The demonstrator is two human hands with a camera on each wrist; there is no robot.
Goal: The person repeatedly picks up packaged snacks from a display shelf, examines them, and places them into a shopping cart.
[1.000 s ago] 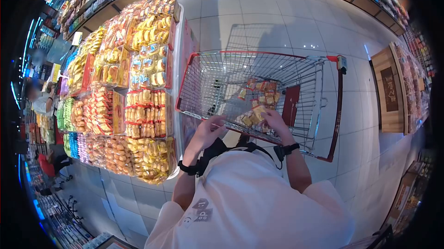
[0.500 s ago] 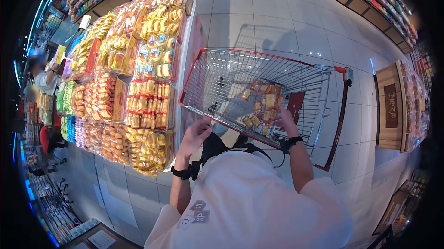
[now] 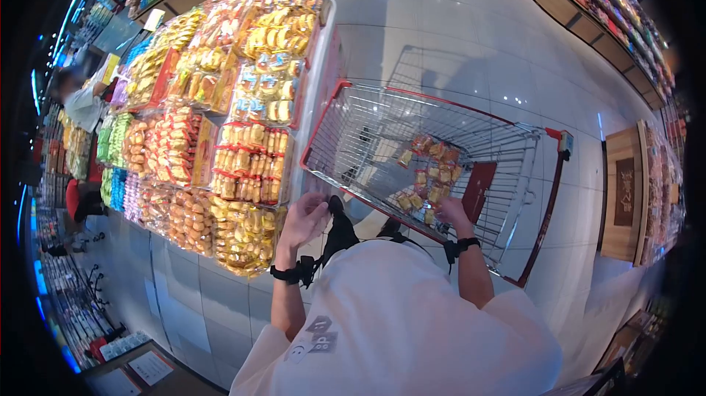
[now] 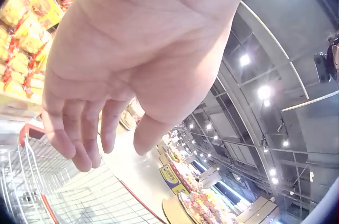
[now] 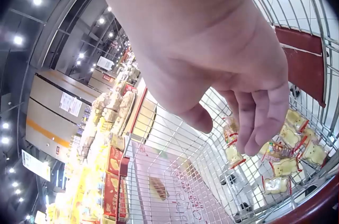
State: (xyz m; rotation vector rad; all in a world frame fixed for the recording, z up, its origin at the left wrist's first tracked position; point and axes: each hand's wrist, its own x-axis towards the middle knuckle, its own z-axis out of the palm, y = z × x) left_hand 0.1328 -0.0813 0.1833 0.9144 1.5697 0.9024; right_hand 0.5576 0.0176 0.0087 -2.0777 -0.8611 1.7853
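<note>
Wrapped snack packets [image 3: 434, 175] [image 5: 286, 167] lie in a loose cluster in the metal shopping cart [image 3: 412, 105]. Over the near side of this cluster, the right hand [image 3: 452, 213] [image 5: 212, 55] hangs with its fingers relaxed and bent downward, gripping nothing visible. Whether its fingertips touch a packet cannot be told. The left hand [image 3: 304, 221] [image 4: 137, 49] is outside the cart, between its near left corner and the snack display [image 3: 250, 164]. Its fingers are loosely bent and nothing is in them, as the left wrist view shows.
The display's white edge [image 3: 312, 94] runs close to the cart's left end. A red panel [image 3: 479, 184] and the cart handle [image 3: 548, 212] are on the right. Beyond stand a wooden stand [image 3: 624, 194] and curved shelves [image 3: 588, 32]. A person [image 3: 84, 105] is at the far left.
A packet that was in the right hand a second ago is no longer in it, and this hand has moved nearer the body. The left hand has drawn back from the cart's rim.
</note>
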